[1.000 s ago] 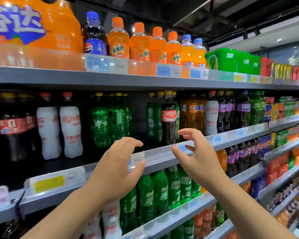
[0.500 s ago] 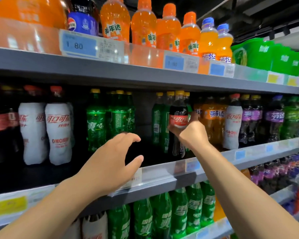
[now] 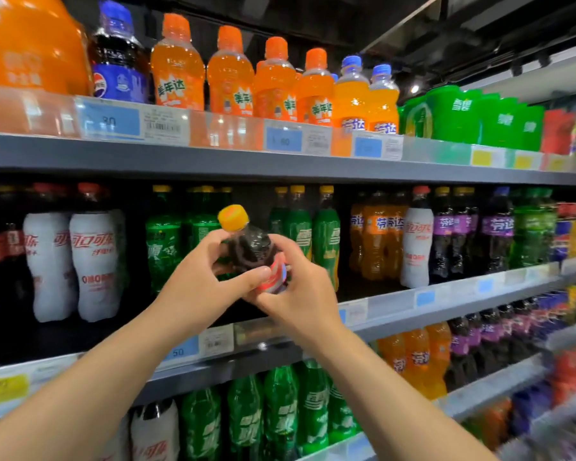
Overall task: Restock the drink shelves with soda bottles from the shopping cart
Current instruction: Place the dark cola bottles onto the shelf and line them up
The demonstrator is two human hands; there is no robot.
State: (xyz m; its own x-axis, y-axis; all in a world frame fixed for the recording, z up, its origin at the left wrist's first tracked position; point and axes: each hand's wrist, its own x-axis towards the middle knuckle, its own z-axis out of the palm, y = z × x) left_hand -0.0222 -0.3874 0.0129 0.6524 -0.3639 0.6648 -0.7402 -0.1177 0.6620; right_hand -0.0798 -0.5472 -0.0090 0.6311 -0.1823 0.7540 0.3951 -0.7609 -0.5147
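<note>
- Left hand [image 3: 197, 287] and right hand [image 3: 301, 294] wrap fingers [image 3: 280, 241] around a tilted dark plastic cola bottle with yellow cap [image 3: 248, 246].
- Placing step, I reckon; next it needs standing upright on the grey middle shelf [image 3: 413, 302].

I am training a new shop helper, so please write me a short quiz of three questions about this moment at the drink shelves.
1. Choose one: the bottle that the left hand and the right hand hold contains a drink that is A) dark, B) green, C) clear.
2. True or false: this bottle stands upright on the middle shelf.
3. Fill in: the dark bottle with the blue cap stands on the ___ shelf.

Key: 1 A. 2 False: both hands hold it tilted, in front of the shelf. 3 Top: it stands on the top shelf.
</note>
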